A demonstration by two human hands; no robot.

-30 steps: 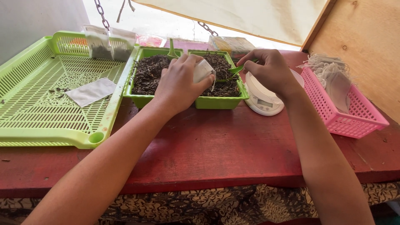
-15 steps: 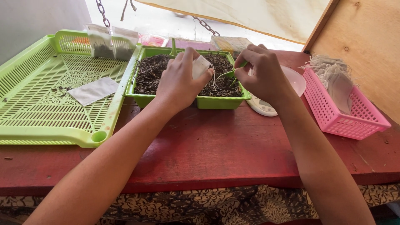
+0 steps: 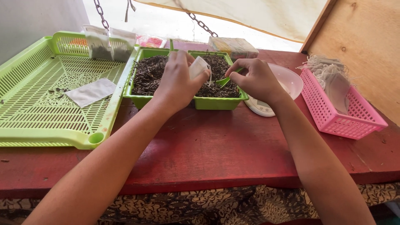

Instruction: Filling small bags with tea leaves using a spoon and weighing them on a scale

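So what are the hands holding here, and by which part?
The left hand pinches a small white bag at its side; the right hand grips a green scoop by its handle.

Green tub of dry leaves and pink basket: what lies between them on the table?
A white scale, partly hidden by the right hand, in the head view.

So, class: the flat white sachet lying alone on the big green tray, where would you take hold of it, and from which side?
Probably pinch the flat white sachet by its near right corner, coming from above on the right. It lies flat on the green tray, so only the edges offer a grip, and that side is unobstructed.
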